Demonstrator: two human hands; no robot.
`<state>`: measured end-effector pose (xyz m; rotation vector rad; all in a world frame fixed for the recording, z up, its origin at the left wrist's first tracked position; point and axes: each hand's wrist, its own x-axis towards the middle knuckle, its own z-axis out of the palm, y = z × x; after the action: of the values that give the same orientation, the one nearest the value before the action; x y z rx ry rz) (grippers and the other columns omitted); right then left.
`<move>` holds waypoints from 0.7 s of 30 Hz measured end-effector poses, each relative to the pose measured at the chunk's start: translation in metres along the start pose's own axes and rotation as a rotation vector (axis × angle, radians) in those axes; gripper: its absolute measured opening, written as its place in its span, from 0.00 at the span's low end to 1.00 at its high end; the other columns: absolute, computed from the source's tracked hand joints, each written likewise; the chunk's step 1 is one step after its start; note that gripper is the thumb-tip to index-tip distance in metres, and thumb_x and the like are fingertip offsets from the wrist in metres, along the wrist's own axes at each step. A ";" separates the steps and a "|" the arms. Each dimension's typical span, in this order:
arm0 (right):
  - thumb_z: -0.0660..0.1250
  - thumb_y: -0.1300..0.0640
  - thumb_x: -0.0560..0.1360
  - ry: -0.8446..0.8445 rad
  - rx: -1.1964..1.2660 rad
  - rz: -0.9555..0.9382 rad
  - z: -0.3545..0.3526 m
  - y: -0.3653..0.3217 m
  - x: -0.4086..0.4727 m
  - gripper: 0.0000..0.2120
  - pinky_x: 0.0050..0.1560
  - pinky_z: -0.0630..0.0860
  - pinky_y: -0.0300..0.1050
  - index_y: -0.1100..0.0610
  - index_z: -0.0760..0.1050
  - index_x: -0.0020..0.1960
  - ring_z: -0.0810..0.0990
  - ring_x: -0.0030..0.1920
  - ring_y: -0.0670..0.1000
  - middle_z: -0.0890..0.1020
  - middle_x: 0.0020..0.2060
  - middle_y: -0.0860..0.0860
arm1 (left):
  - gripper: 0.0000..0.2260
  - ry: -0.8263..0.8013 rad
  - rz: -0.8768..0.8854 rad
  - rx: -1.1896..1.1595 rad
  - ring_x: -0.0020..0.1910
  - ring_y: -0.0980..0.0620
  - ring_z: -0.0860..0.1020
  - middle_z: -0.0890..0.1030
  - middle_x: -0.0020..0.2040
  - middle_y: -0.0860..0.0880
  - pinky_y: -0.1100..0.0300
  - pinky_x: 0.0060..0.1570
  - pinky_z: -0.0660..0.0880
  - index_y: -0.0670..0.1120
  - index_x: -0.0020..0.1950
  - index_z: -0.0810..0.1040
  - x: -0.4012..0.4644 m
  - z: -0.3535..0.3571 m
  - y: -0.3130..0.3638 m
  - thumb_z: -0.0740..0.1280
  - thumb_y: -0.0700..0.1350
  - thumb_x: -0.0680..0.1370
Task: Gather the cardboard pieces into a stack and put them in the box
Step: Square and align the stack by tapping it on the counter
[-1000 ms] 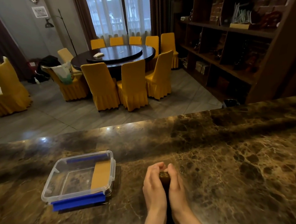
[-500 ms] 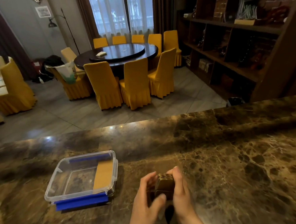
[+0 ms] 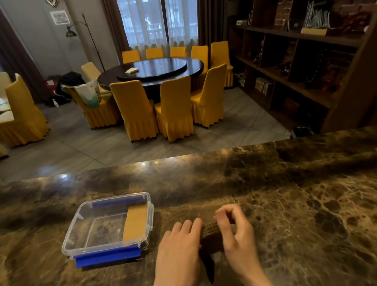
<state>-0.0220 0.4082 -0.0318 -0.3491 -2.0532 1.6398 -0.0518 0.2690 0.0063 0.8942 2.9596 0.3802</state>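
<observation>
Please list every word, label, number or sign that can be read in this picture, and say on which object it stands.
None can be read.
Wall notice: print on it, too blurred and small.
Bag on chair: a coloured pattern, no legible words.
Clear plastic box, cardboard stack, marble counter: no text visible.

Two hands, left [image 3: 179, 253] and right [image 3: 236, 233], are over the surface [image 3: 298, 202]. One stack of cardboard pieces [image 3: 210, 229] sits between them; its sheets are too blurred to count. One clear plastic box [image 3: 108, 226] holds one tan cardboard piece [image 3: 136, 222]. Beyond stands one round table [image 3: 151, 71], with perhaps nine yellow chairs around it, plus one floor lamp [image 3: 79, 32].
</observation>
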 end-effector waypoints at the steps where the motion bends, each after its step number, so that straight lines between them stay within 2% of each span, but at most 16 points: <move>1: 0.64 0.41 0.76 -0.016 -0.030 0.008 0.005 0.002 0.000 0.12 0.41 0.75 0.35 0.49 0.76 0.43 0.81 0.41 0.47 0.81 0.39 0.47 | 0.26 -0.028 0.010 0.066 0.70 0.49 0.70 0.72 0.72 0.52 0.52 0.69 0.71 0.54 0.77 0.61 0.002 -0.002 0.000 0.64 0.45 0.81; 5: 0.66 0.55 0.79 0.014 -0.139 0.136 0.019 0.030 -0.004 0.10 0.41 0.74 0.40 0.50 0.76 0.39 0.80 0.39 0.46 0.81 0.36 0.49 | 0.25 -0.111 -0.003 0.154 0.72 0.46 0.69 0.72 0.74 0.49 0.49 0.70 0.69 0.52 0.77 0.62 0.005 0.004 0.001 0.64 0.44 0.81; 8: 0.64 0.56 0.80 0.009 -0.178 0.189 0.018 0.042 -0.005 0.09 0.43 0.77 0.46 0.50 0.76 0.41 0.80 0.41 0.46 0.82 0.38 0.49 | 0.21 -0.099 -0.007 0.099 0.68 0.49 0.70 0.74 0.70 0.53 0.52 0.68 0.71 0.55 0.72 0.67 0.003 0.014 -0.007 0.65 0.45 0.80; 10: 0.64 0.56 0.81 -0.003 -0.180 0.194 0.017 0.044 -0.004 0.09 0.43 0.77 0.47 0.51 0.76 0.41 0.81 0.41 0.47 0.82 0.38 0.50 | 0.19 -0.056 -0.043 -0.118 0.63 0.58 0.71 0.75 0.64 0.60 0.56 0.66 0.72 0.60 0.66 0.69 -0.003 0.026 -0.019 0.68 0.48 0.78; 12: 0.63 0.56 0.81 0.000 -0.180 0.187 0.017 0.043 -0.005 0.10 0.41 0.76 0.48 0.52 0.75 0.41 0.80 0.40 0.48 0.81 0.37 0.51 | 0.20 0.087 -0.181 -0.532 0.62 0.65 0.73 0.76 0.62 0.64 0.59 0.66 0.73 0.63 0.64 0.72 -0.012 0.039 -0.030 0.72 0.46 0.76; 14: 0.63 0.56 0.81 0.003 -0.167 0.191 0.018 0.043 -0.006 0.11 0.41 0.75 0.48 0.53 0.74 0.40 0.79 0.38 0.49 0.80 0.36 0.51 | 0.19 0.245 -0.385 -1.038 0.64 0.63 0.76 0.79 0.64 0.59 0.59 0.65 0.74 0.60 0.65 0.74 -0.015 0.045 -0.029 0.72 0.42 0.79; 16: 0.62 0.55 0.82 0.000 -0.162 0.197 0.019 0.042 -0.006 0.12 0.41 0.74 0.48 0.53 0.74 0.40 0.78 0.38 0.48 0.79 0.35 0.51 | 0.15 0.318 -0.547 -1.400 0.64 0.57 0.79 0.82 0.64 0.52 0.60 0.60 0.75 0.53 0.67 0.76 -0.008 0.048 -0.020 0.66 0.47 0.80; 18: 0.62 0.55 0.82 0.000 -0.162 0.197 0.019 0.042 -0.006 0.12 0.40 0.74 0.48 0.53 0.74 0.40 0.78 0.38 0.47 0.80 0.35 0.51 | 0.17 0.345 -0.599 -1.499 0.60 0.55 0.83 0.87 0.58 0.51 0.57 0.56 0.77 0.50 0.65 0.78 0.001 0.050 -0.010 0.63 0.53 0.79; 21: 0.62 0.54 0.81 0.003 -0.171 0.193 0.019 0.043 -0.005 0.12 0.41 0.76 0.53 0.54 0.73 0.40 0.79 0.37 0.47 0.79 0.35 0.50 | 0.08 0.433 -0.635 -1.368 0.47 0.56 0.86 0.89 0.46 0.51 0.49 0.55 0.81 0.49 0.56 0.81 0.012 0.055 0.002 0.62 0.46 0.84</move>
<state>-0.0318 0.4006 -0.0773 -0.6258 -2.2216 1.5720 -0.0550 0.2898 -0.0464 -0.3085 2.0947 2.2223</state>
